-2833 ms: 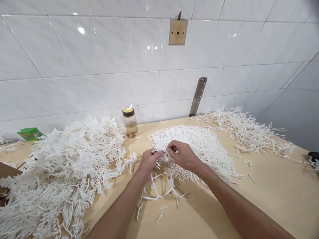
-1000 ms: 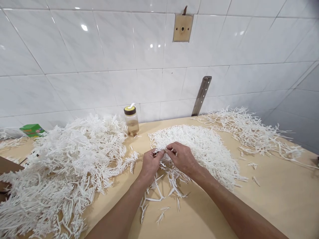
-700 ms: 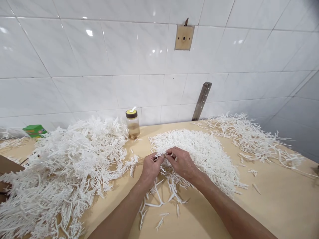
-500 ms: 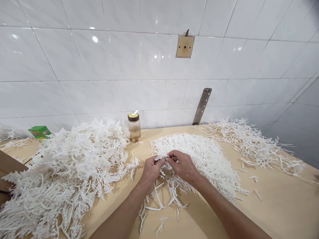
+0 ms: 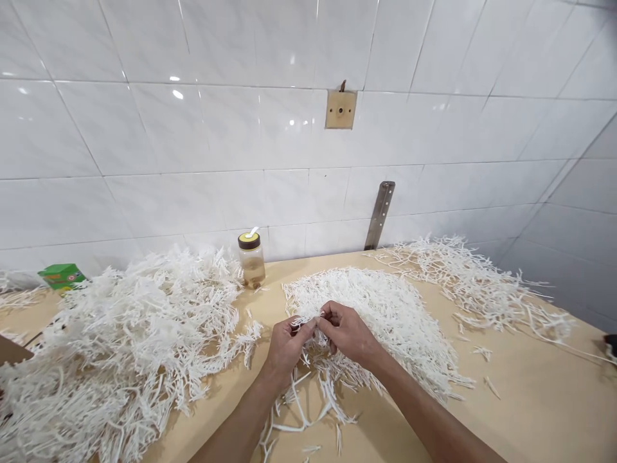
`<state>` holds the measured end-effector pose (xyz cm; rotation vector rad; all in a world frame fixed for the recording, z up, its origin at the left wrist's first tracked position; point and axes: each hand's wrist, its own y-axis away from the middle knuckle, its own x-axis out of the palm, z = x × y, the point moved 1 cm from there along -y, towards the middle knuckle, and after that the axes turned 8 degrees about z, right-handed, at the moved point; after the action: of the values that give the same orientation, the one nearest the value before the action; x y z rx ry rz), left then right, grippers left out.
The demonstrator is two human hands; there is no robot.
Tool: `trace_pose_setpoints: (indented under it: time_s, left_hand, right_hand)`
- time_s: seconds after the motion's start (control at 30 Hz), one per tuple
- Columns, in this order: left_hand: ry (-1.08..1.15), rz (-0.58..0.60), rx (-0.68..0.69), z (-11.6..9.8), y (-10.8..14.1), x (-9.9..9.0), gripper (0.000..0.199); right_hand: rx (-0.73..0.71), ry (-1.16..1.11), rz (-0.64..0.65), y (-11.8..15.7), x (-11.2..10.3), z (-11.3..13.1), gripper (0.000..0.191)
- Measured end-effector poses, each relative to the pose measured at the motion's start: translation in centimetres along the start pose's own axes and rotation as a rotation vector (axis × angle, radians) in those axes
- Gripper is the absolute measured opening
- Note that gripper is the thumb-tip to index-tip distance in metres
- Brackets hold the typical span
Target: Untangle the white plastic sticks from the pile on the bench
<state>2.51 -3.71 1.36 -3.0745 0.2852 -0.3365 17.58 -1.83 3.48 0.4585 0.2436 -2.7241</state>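
Thumb and fingertips of my left hand [image 5: 283, 347] are closed on a white branched plastic sprig [image 5: 303, 320]. My right hand [image 5: 351, 335] meets it there, its thumb and fingers pinched at the same sprig; the exact grip point is partly hidden by the fingers. Both hands hover at the near left edge of a flat heap of short white sprigs [image 5: 390, 315]. Below my wrists, some thicker bare white stems [image 5: 299, 424] lie on the table [image 5: 385, 424].
To the left rises a large tangled pile of white sprigs [image 5: 144, 334]. Thin white stems [image 5: 482, 283] are heaped at the back right. A lidded bottle [image 5: 252, 267] stands by the tiled wall, a green box [image 5: 62, 276] farther left. A metal bracket [image 5: 380, 215] leans there.
My view has shifted slightly, so the table scene sits lower and a bit left. Both hands stay together on the sprig, with the fingers slightly repositioned.
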Motion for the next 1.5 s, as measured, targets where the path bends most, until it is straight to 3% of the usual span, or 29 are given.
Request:
trace_pose_setpoints:
  time_s: [0.23, 0.37, 0.5, 0.67, 0.9, 1.2, 1.33, 1.5]
  left_hand:
    - [0.222, 0.068, -0.087, -0.5, 0.1, 0.4, 0.037]
    - [0.24, 0.086, -0.098, -1.1, 0.4, 0.6, 0.034]
    - [0.117, 0.049, -0.068, -1.8, 0.5, 0.8, 0.037]
    - [-0.154, -0.142, 0.009, -1.6, 0.3, 0.4, 0.039]
    - [-0.223, -0.134, 0.0, -1.3, 0.2, 0.2, 0.035]
    - [-0.359, -0.151, 0.069, 0.3, -0.2, -0.2, 0.037]
    - [-0.381, -0.113, 0.072, 0.2, -0.1, 0.0, 0.038]
    - [-0.439, -0.156, 0.058, 0.0, -0.2, -0.2, 0.036]
  right_hand:
    - [-0.011, -0.081, 0.013, -0.1, 0.2, 0.1, 0.03]
    - [-0.035, -0.036, -0.04, 0.0, 0.6, 0.2, 0.029]
    - [-0.087, 0.085, -0.106, 0.0, 0.9, 0.0, 0.025]
    - [-0.12, 0.291, -0.192, -0.1, 1.0, -0.2, 0.022]
    - [-0.125, 0.35, -0.202, -0.1, 1.0, -0.2, 0.015]
    - [-0.086, 0.322, -0.221, -0.1, 1.3, -0.3, 0.024]
    - [-0.079, 0.392, -0.24, -0.3, 1.2, -0.8, 0.027]
    - [-0.059, 0.39, -0.238, -0.4, 1.4, -1.2, 0.024]
